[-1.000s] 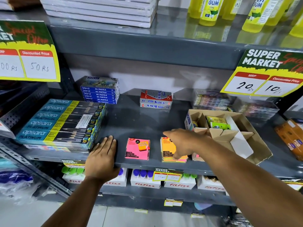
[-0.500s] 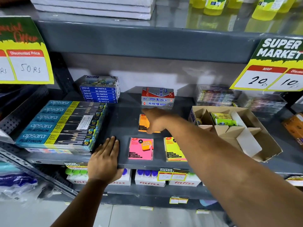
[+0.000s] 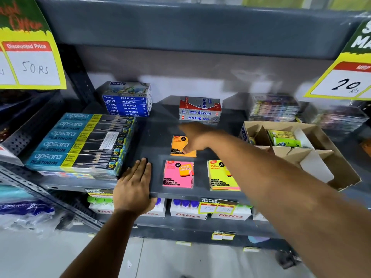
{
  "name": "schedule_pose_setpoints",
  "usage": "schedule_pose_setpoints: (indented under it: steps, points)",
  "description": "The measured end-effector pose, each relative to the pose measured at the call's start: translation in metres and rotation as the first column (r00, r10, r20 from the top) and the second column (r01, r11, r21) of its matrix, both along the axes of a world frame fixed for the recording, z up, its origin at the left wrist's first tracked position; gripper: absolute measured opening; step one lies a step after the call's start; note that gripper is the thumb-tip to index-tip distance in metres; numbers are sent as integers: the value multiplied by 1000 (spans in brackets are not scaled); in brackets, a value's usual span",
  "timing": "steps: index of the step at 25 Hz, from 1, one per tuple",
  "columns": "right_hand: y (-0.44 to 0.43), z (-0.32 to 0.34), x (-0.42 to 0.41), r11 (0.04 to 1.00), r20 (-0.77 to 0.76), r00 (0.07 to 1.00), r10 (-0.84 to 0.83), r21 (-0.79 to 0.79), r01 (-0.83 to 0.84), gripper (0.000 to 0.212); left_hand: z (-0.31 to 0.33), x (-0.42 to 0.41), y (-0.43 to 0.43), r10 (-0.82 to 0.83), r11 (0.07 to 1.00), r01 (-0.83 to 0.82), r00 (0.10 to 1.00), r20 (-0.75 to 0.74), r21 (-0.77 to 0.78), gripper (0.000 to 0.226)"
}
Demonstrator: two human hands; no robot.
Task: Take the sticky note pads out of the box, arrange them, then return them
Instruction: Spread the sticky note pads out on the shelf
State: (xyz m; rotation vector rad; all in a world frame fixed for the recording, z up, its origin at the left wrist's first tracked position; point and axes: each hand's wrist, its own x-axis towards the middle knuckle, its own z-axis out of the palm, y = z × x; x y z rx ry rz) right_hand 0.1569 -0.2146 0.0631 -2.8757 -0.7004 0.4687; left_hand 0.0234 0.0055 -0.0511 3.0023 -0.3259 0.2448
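Observation:
Three sticky note pads lie flat on the grey shelf. The pink pad and the yellow pad sit side by side near the front edge. The orange pad lies behind the pink one. My right hand reaches across from the right and covers the orange pad's right edge, thumb on its face. My left hand lies flat, palm down, on the shelf's front edge left of the pink pad, holding nothing. The open cardboard box stands at the right with green pads inside.
Apsara pencil boxes are stacked at the left, touching my left fingertips. Oil pastel boxes and Softek boxes stand at the back. Price signs hang from the shelf above. Fitfizz boxes fill the shelf below.
My right hand lifted the orange pad off the front stack and carried it back and left, setting it behind the pink pad. The yellow pad is now uncovered. My left hand stayed put.

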Motion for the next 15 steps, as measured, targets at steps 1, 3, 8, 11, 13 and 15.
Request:
schedule_pose_setpoints:
  steps: [1, 3, 8, 11, 13, 15]
  points:
    - [-9, 11, -6, 998, -2, 999, 42, -39, -43, 68, 0, 0, 0, 4, 1000, -4, 1000, -3, 1, 91]
    - [-32, 25, -28, 975, -85, 990, 114, -181, -128, 77, -1, 0, 0, 13, 1000, -13, 1000, -11, 1, 93]
    - [-78, 15, -85, 914, -167, 985, 45, -390, -108, 86, 0, -1, -2, 12, 1000, -12, 1000, 3, 1, 90]
    - [-84, 19, -83, 946, -139, 990, 10, -320, -54, 90, 1, -1, -3, 4, 1000, -5, 1000, 6, 11, 91]
    - [-88, 27, -69, 954, -87, 996, 9, -297, -35, 92, 1, -1, -2, 6, 1000, -6, 1000, 3, 10, 93]
    - [-91, 32, -46, 969, -14, 999, -35, -247, 30, 89, 0, -1, -1, 9, 1000, -9, 1000, 4, -1, 93]
